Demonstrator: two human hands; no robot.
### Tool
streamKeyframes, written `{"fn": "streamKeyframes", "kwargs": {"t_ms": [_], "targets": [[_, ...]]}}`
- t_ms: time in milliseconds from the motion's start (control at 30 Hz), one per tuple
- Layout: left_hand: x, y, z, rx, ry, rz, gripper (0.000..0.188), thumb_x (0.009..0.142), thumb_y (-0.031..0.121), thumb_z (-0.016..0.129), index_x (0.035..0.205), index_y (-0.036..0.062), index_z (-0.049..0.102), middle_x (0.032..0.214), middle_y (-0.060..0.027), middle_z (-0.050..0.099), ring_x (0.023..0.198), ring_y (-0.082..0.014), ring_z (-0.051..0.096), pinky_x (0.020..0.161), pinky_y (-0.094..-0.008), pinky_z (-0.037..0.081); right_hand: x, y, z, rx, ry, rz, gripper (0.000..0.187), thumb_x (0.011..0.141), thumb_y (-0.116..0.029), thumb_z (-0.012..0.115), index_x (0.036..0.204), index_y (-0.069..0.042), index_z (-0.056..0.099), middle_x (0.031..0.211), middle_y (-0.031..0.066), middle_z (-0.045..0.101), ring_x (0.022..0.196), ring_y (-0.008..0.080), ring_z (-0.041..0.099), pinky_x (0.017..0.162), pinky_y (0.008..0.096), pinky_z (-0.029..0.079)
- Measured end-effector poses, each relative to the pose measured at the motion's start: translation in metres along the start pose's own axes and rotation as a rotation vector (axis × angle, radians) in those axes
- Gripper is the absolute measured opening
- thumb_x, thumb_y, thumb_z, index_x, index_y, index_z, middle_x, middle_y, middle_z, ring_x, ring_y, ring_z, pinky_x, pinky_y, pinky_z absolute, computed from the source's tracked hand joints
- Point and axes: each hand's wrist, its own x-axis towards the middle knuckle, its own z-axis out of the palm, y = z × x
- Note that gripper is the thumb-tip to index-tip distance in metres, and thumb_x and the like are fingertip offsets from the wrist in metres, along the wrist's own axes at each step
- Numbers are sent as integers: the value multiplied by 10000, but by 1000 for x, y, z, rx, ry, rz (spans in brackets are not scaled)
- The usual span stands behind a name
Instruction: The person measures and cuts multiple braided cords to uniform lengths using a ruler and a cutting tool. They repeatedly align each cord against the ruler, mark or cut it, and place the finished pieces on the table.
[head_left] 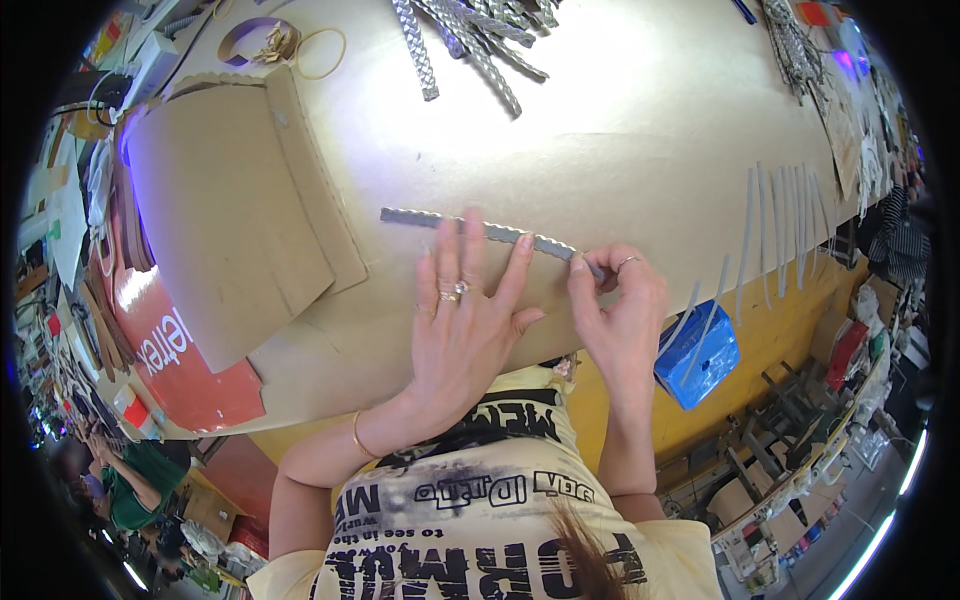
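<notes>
A narrow grey strip with a wavy, braided-looking edge (pixel 405 216) lies slantwise on the brown-covered table in front of me. My left hand (pixel 460 310) rests over its middle, fingers stretched and spread, the fingertips on or just above the strip. They hide parts of it and look slightly blurred. At the strip's right end, my right hand (pixel 622 298) pinches it between thumb and bent fingers. That end is partly covered by the fingers.
Silver braided strips (pixel 480 50) lie in a pile at the far middle. Folded cardboard (pixel 230 210) covers the left, near a tape roll (pixel 240 42) and a rubber band (pixel 342 55). Several thin grey strips (pixel 780 230) hang over the right edge, by a blue package (pixel 705 360). A person in green (pixel 140 490) is at lower left.
</notes>
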Motion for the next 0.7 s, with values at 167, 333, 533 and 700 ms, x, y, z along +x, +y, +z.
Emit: {"fn": "streamKeyframes", "kwargs": {"t_ms": [167,333,533,700], "targets": [[6,-2,7,14,28,281,832,830,548,626,1516,155,369,1587,-51,323,1468,-230,284,1200,-442,213,0,-2,-1,-63,24,-71,112,837,-156,698,797,-70,638,713,31,609,681,205,589,714,358,360],[10,-2,8,-131,-57,283,814,849,535,616,1503,111,376,1588,-61,318,1468,-233,283,1194,-401,245,-6,-2,-7,-8,5,22,130,852,-162,707,805,-53,656,727,44,631,683,187,599,752,349,381],[10,1,5,-120,-66,275,793,868,509,615,1495,85,378,1582,-83,323,1467,-242,286,1195,-409,247,-11,11,-16,235,48,164,117,864,-154,707,820,-49,680,741,43,669,688,153,603,775,324,380],[11,1,5,-136,-62,283,795,868,495,623,1496,77,372,1581,-94,321,1467,-244,288,1194,-417,246,-14,15,-15,168,56,70,98,861,-142,699,811,-62,672,739,28,657,678,155,593,772,325,367]]}}
